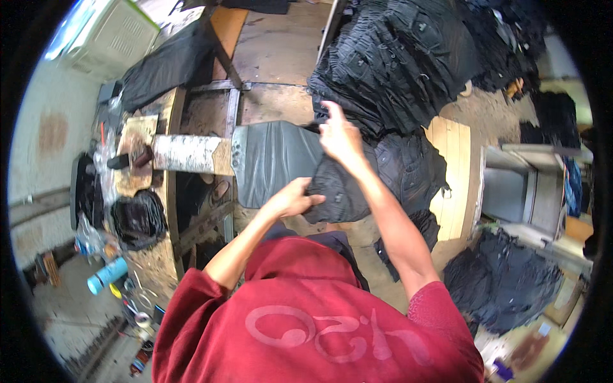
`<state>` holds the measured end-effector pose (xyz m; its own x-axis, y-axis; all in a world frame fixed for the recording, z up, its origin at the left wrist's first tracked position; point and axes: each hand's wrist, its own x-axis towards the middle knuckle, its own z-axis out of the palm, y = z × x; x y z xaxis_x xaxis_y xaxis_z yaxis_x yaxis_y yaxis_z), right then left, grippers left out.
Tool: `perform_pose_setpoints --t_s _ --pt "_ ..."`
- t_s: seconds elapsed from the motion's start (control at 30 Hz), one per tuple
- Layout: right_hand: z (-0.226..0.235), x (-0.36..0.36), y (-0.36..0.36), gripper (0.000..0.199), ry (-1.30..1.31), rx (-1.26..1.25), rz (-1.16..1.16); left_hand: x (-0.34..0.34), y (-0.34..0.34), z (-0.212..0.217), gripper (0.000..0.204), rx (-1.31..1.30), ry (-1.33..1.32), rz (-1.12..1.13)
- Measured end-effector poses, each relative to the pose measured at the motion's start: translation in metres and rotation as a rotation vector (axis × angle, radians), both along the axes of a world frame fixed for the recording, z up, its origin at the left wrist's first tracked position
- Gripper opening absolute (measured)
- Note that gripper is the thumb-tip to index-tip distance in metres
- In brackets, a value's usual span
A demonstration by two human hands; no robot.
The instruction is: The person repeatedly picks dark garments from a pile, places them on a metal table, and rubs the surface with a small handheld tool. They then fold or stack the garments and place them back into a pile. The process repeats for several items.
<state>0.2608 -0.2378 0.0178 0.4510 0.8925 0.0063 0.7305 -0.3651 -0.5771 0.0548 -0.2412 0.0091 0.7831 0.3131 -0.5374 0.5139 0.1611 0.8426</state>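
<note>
A dark garment [343, 195] with a gathered edge lies in front of me, by the right end of a grey padded board [271, 163]. My left hand [295, 199] grips its left edge, with the thumb on top of the cloth. Just above the garment is my right hand [342, 137], its index finger stretched out and apart from the others, slightly blurred. That hand is nearest to the large heap of black garments [389, 64]. Whether its lower fingers touch cloth, I cannot tell.
More dark garments [412, 163] lie right of my hands, beside pale wooden boards [450, 182]. Another dark pile [504, 281] sits at lower right. A wooden bench [163, 252] on the left bears a black tray [137, 220]; a blue bottle [107, 276] lies nearby.
</note>
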Motion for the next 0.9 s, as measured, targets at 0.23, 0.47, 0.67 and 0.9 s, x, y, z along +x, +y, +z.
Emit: perform_pose_setpoints --t_s 0.23,0.47,0.67,0.9 --pt "0.034 -0.182 0.096 0.063 0.251 -0.022 0.134 -0.147 0.073 0.034 0.028 -0.049 0.204 0.168" --pt "0.057 -0.229 0.034 0.048 0.287 0.277 0.414 -0.253 0.112 0.01 0.012 0.133 0.332 0.277" --pt "0.039 -0.098 -0.121 0.064 -0.278 0.042 -0.308 -0.231 0.088 -0.002 0.042 -0.229 -0.198 0.545" --pt "-0.004 -0.073 -0.177 0.036 0.44 -0.226 -0.583 -0.237 0.097 -0.011 0.051 -0.022 0.213 0.189"
